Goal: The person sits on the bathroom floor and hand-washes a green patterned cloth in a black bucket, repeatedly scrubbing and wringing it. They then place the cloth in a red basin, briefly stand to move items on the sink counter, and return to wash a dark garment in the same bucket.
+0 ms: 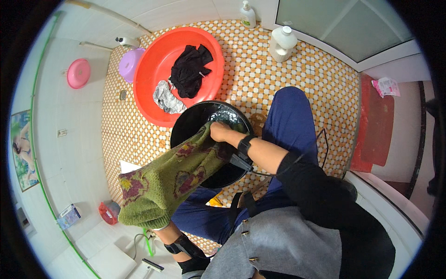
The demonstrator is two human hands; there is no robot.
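A green knitted garment with purple and yellow patches stretches between my arms, partly over a round black basin. My right hand is closed on its upper end, inside the basin's outline. My left forearm goes into the ribbed lower opening, and the cloth hides my left hand. The basin's inside is shiny, and the garment covers part of it. Just beyond it, a large red basin holds a black garment and a crumpled grey-and-white cloth.
A white jug and a pump bottle stand on the tiled floor. Left of the red basin is a purple basin. A pink basin hangs on the wall. My knees flank the black basin; a squeegee is at lower left.
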